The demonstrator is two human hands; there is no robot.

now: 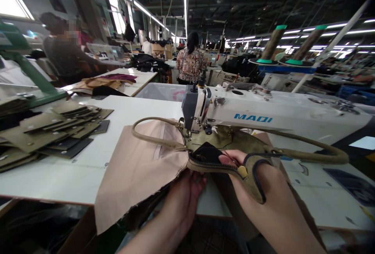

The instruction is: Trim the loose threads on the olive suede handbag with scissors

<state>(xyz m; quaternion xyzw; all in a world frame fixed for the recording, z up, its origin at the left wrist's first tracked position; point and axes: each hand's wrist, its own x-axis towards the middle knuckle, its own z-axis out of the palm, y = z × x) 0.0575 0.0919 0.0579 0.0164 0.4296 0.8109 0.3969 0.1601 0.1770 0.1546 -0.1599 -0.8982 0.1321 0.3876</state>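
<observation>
An olive bag piece [228, 138] with rounded handles [158, 141] and a dark zipper [212, 165] lies under the head of a white sewing machine [252, 111]. Beige lining cloth [140, 168] spreads from it to the left and hangs over the table's front edge. My left hand [187, 191] is beneath the zipper edge, its fingers curled against the underside of the cloth; what they pinch is hidden. With my right hand [240, 168] I grip the zipper edge right of the needle area, thumb and fingers closed around it.
Olive and dark pieces [58, 129] are piled on the white table [58, 179] at the left, near a green machine [38, 74]. Thread cones [274, 45] stand behind at the right. One person [191, 60] stands ahead; another [66, 52] sits at the far left.
</observation>
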